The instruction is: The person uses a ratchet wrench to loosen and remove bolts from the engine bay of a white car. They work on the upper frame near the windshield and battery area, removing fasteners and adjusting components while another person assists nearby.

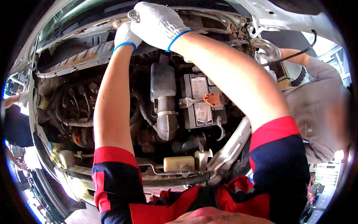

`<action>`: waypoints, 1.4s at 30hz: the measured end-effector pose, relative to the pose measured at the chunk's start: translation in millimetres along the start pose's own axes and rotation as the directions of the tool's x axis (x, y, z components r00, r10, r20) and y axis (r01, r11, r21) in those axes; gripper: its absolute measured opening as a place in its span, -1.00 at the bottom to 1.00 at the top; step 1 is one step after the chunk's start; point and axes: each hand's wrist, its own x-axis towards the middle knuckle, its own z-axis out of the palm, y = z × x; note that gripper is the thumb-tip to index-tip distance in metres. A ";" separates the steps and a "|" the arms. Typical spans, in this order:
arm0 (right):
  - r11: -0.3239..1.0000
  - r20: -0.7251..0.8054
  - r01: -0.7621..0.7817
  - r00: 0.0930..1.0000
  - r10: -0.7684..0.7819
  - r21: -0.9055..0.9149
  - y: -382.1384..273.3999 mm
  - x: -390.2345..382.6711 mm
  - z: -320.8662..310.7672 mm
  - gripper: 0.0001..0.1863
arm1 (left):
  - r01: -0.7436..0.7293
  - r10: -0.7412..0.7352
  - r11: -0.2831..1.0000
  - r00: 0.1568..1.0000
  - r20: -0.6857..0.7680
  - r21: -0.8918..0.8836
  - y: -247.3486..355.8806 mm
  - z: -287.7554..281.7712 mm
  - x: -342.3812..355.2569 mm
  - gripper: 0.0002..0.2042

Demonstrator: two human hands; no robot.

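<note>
Both of my hands wear white knitted gloves with blue cuffs and reach to the far side of an open engine bay. My right hand (158, 23) is closed around a metal ratchet wrench (133, 15), whose rounded head sticks out past the fingers on the left. Just below and left of it, my left hand (126, 36) has its fingers curled by the far metal panel. Part of that hand is behind the right one, and what its fingers hold is hidden. Below the hands are a dark air intake box (163, 80) and a battery (201, 99) with an orange terminal cover (212, 99).
A cream reservoir (179, 164) sits at the near edge of the bay. Hoses and wiring fill the left side. The raised hood (287, 15) arches over the far right. One person in a grey top (317, 93) stands at the right; another person's dark clothing (16, 127) shows at the left.
</note>
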 end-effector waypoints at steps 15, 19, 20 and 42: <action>0.800 -0.026 0.207 0.972 -0.233 0.563 -68.8 -101.9 -19.3 -0.60 | 0.191 -0.381 0.644 0.920 -0.093 -0.741 31.4 -94.8 -106.1 -0.82; 0.860 0.219 -0.141 0.975 0.035 0.490 -41.1 -170.2 -42.0 -0.83 | 0.348 -0.400 0.317 0.892 0.209 -0.882 109.1 -123.1 -175.2 -0.82; 0.827 0.156 -0.098 0.988 0.013 0.554 -35.9 -192.7 -44.7 -0.82 | 0.389 -0.365 0.276 0.888 0.279 -0.879 128.1 -135.7 -195.3 -0.80; 0.952 0.107 0.189 0.970 -0.220 0.241 -83.6 -395.9 -156.4 -0.59 | 0.272 -0.160 -0.913 0.443 0.882 -0.302 333.1 -212.6 -358.3 -0.60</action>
